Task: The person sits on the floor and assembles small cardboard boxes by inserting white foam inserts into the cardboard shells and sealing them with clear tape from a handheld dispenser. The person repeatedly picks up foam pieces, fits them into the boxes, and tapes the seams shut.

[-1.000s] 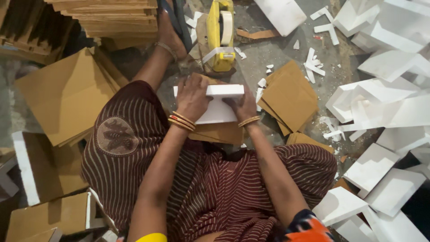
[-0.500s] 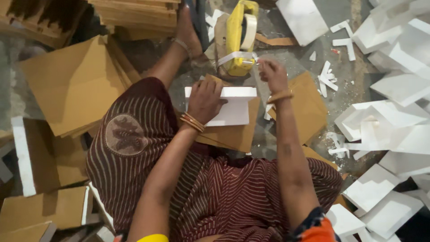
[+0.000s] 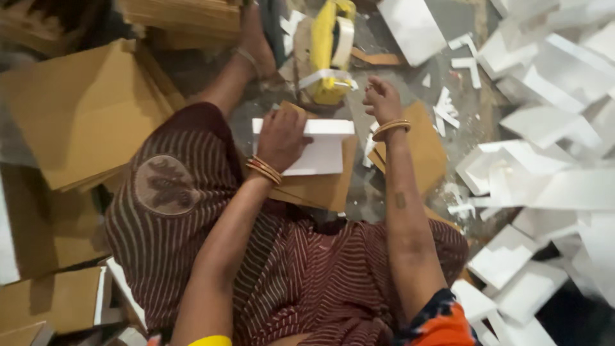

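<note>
— What are your hands doing?
— My left hand [image 3: 282,138] is pressing flat, fingers spread, on the white box [image 3: 317,150] lying on brown card [image 3: 320,189] over my lap. My right hand [image 3: 382,99] is hovering loosely curled, holding nothing, by the yellow dispenser [image 3: 330,54].
— How's it handling?
— Seemingly light, stiff, crushable; I'm judging its edges safest.

A stack of brown cardboard sheets [image 3: 83,115] lies at the left, with more brown boards [image 3: 179,16] piled at the far edge. At the right, folded white boxes [image 3: 551,160] lie in a loose heap, and small white paper scraps [image 3: 464,61] are scattered on the grey floor [image 3: 461,147] near them.
</note>
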